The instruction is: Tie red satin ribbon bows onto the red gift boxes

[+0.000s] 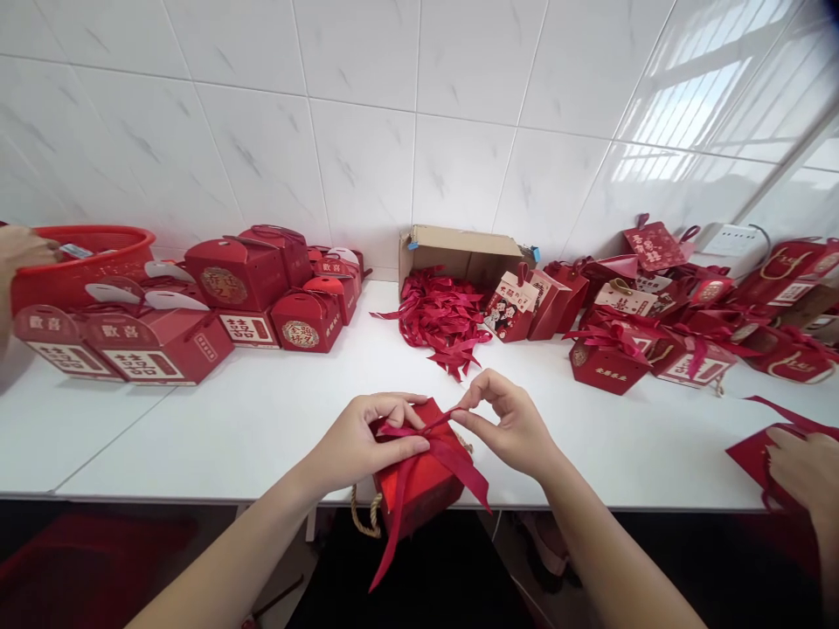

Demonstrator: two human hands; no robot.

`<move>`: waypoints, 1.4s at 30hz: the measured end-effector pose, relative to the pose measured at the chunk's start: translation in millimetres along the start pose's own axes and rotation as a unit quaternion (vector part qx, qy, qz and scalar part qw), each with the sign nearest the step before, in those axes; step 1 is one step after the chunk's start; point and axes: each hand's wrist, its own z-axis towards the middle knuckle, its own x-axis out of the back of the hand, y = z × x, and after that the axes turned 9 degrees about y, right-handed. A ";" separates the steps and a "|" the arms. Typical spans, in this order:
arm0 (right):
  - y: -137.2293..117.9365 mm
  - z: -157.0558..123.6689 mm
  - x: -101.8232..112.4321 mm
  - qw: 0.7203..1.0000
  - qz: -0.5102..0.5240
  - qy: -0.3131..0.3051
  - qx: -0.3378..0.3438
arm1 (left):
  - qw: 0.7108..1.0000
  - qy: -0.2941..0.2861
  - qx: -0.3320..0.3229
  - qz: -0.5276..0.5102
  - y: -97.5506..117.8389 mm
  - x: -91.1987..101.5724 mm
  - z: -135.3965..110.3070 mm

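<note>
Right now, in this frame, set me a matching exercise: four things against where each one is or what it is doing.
1 left hand
2 right hand
3 cardboard box
4 red basket

A far left of the table
B pinching a ribbon
C holding the red gift box
D on its side by the wall, loose ribbons spilling out

Pairs: 1-C, 2-B, 3-D, 4-A

Tiled wall [419,87]; white table [249,419]; perhaps window glare [708,79].
</note>
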 end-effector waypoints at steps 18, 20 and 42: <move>-5.3 0.4 5.8 0.998 -0.004 -0.045 0.033 | 0.989 -0.052 -0.102 0.096 3.4 19.2 8.1; -5.2 -0.1 4.6 0.998 0.001 -0.046 0.031 | 0.986 -0.055 -0.109 0.116 5.5 19.4 7.3; -5.5 -7.9 -5.2 0.998 0.058 0.021 -0.012 | 0.999 0.047 -0.007 0.003 4.4 -7.0 -1.3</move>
